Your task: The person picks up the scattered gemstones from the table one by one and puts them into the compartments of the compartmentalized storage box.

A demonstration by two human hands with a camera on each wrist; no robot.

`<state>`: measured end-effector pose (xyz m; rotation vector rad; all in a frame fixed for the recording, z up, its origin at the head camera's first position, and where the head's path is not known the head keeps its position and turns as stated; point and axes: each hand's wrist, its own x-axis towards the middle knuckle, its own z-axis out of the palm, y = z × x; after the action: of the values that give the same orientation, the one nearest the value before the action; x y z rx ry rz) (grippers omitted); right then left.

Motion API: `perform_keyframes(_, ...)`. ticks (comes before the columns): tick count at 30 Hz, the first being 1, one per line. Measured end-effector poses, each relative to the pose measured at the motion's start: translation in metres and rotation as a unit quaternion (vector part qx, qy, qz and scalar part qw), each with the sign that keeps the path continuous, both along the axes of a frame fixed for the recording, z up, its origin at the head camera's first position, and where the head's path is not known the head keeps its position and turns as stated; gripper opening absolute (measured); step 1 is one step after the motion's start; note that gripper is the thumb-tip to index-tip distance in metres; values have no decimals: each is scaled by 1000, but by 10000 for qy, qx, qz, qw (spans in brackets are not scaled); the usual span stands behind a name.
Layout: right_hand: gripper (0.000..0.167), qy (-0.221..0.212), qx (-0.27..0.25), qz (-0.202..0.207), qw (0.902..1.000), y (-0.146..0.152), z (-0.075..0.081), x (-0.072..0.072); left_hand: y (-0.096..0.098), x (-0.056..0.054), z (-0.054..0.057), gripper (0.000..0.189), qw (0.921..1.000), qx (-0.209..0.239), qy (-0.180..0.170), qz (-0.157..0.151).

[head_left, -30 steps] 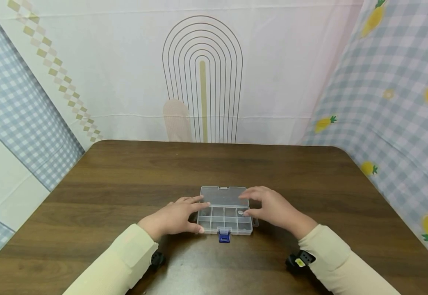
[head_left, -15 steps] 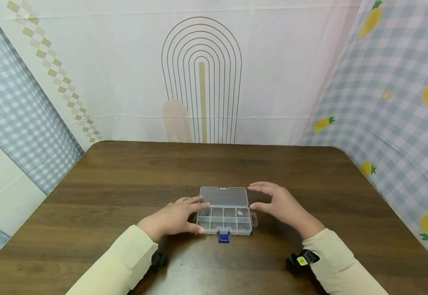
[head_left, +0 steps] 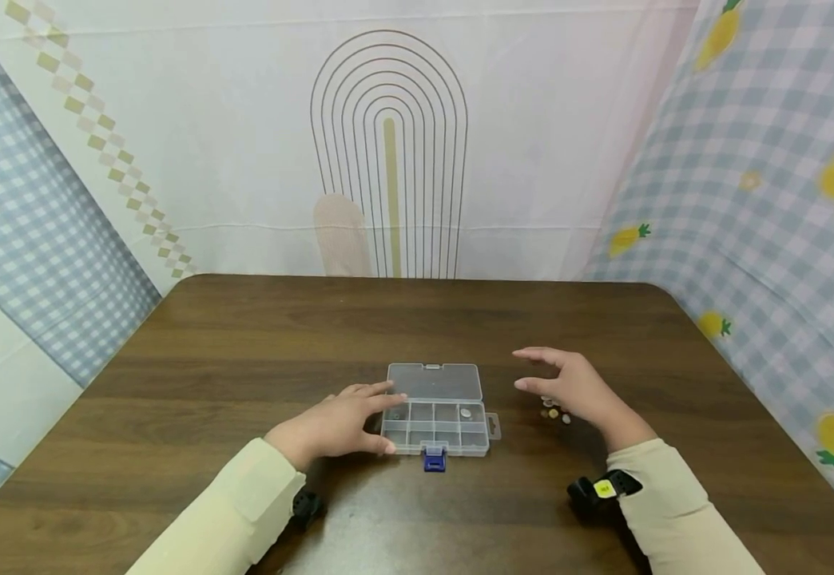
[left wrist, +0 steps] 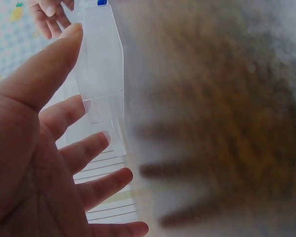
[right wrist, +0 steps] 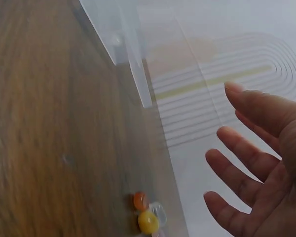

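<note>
A clear plastic compartment box lies on the table with its see-through lid swung back and its blue latch toward the person. One pale, round bead sits in a back-right compartment; something small lies in the back-left one. My left hand rests at the box's left side, thumb by the near corner, fingers fairly straight and spread. Off to the right, my right hand hovers with fingers parted, holding nothing. Below it lie several small beads, including a yellow bead and an orange bead.
The brown wooden table reaches back to a white patterned cloth. A checked cloth hangs along the right side. A hanging tab juts from the box's right end.
My right hand has moved from over the box's right side away to the right, uncovering the box's right end and the loose beads. My left hand and the box have stayed put.
</note>
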<state>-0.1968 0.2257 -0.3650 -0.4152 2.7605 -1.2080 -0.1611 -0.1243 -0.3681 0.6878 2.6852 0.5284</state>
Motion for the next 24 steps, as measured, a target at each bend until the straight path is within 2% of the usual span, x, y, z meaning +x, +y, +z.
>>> perform_keyframes(3, 56, -251, -165, -78, 9995, 5, 0, -2, 0, 0, 0, 71, 10000, 13, -10, -1)
perform_keyframes(9, 51, -354, -171, -144, 9991, 11, -3, -6, -1, 1, 1, 70, 10000, 25, 6, -20)
perform_keyframes(18, 38, -439, 279, -168, 9985, 21, -10, -11, -1, 1, 0, 70, 10000, 26, -6, -8)
perform_keyframes(24, 34, -645, 230, -89, 9976, 27, -13, -11, 0, 0, 0, 71, 10000, 10, 15, -14)
